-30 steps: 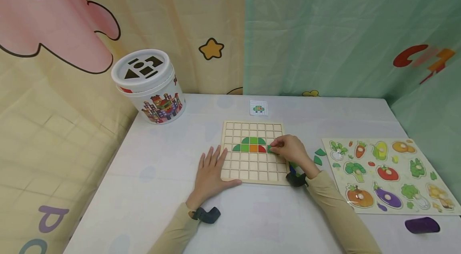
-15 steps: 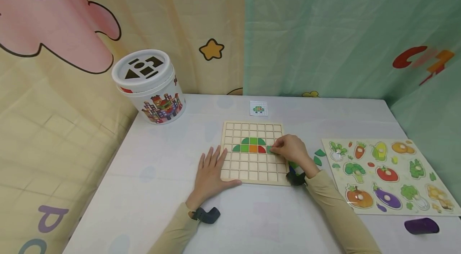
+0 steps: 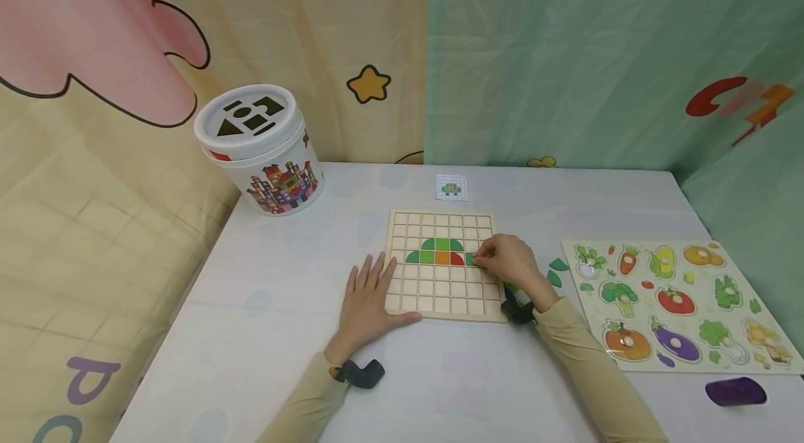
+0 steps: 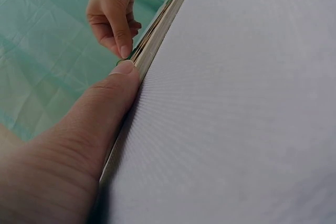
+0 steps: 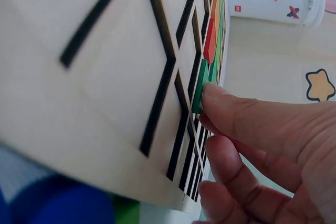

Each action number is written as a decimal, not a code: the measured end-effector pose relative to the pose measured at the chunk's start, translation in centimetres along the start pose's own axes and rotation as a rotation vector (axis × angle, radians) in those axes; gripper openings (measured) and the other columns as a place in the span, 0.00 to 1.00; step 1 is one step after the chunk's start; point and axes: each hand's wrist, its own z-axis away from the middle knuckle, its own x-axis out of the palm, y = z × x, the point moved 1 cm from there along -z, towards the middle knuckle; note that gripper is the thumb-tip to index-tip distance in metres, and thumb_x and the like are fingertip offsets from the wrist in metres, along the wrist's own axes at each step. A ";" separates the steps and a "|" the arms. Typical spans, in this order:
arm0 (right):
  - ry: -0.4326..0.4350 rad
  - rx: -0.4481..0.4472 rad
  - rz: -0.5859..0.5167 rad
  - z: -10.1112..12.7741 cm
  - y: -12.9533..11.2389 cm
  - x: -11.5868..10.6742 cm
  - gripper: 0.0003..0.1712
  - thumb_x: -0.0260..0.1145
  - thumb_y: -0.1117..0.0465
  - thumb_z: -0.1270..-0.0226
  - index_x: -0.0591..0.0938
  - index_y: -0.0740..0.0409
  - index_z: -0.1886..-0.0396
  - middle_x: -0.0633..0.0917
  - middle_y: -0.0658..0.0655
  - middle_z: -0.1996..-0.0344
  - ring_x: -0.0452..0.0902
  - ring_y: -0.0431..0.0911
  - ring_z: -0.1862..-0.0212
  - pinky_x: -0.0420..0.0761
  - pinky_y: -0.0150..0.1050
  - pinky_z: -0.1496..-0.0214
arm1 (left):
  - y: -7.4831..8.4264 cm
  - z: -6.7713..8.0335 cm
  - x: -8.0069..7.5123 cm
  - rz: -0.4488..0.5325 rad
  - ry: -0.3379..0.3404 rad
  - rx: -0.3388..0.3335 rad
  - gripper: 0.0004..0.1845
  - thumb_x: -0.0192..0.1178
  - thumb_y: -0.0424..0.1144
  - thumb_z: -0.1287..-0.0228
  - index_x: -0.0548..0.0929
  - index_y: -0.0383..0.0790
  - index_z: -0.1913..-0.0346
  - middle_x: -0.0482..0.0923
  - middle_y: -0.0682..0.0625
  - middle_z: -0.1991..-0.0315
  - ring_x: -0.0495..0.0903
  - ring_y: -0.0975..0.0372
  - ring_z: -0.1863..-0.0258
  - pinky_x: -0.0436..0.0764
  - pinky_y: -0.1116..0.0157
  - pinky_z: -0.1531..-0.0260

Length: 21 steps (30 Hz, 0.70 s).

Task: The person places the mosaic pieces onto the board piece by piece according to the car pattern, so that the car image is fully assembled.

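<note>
A wooden grid board lies on the table, with green, orange and red pieces forming a dome in its middle rows. My right hand pinches a green piece at the right end of the coloured row. In the right wrist view a fingertip sits on that green piece, which stands partly in its cell. My left hand lies flat with straight fingers on the board's left edge. Its thumb presses against the board's rim.
Two loose green pieces lie right of the board, beside a vegetable peg puzzle. A small pattern card lies behind the board. A white shape-sorter bucket stands at the back left and a purple object at the front right.
</note>
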 end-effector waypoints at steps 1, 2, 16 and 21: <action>-0.005 -0.006 -0.002 0.0 0.0 0.0 0.06 0.72 0.58 0.43 0.87 0.55 0.74 0.83 0.48 0.76 0.75 0.43 0.74 0.74 0.39 0.75 | 0.0 0.0 0.0 0.000 0.002 0.002 0.61 0.53 0.79 0.56 0.52 0.43 0.25 0.46 0.44 0.26 0.39 0.49 0.27 0.37 0.49 0.32; -0.010 -0.011 -0.004 0.0 0.0 0.0 0.06 0.72 0.59 0.42 0.87 0.56 0.74 0.83 0.48 0.76 0.74 0.43 0.74 0.74 0.39 0.74 | 0.0 0.0 0.1 0.001 0.003 0.004 0.61 0.53 0.79 0.56 0.52 0.43 0.25 0.46 0.44 0.26 0.39 0.49 0.27 0.37 0.49 0.32; -0.060 -0.220 -0.082 2.1 2.0 -1.5 0.10 0.68 0.65 0.38 0.86 0.64 0.58 0.79 0.48 0.73 0.70 0.42 0.72 0.72 0.38 0.71 | -0.2 -0.1 0.2 -0.014 -0.004 -0.001 0.61 0.53 0.79 0.57 0.52 0.43 0.25 0.46 0.43 0.26 0.39 0.49 0.27 0.37 0.49 0.32; 0.037 -0.169 -0.074 3.5 3.5 -3.7 0.08 0.66 0.65 0.37 0.86 0.63 0.60 0.80 0.50 0.71 0.71 0.43 0.72 0.72 0.38 0.74 | -0.1 -0.1 0.1 -0.010 -0.004 0.001 0.61 0.54 0.79 0.57 0.52 0.43 0.25 0.46 0.44 0.26 0.39 0.50 0.27 0.37 0.49 0.32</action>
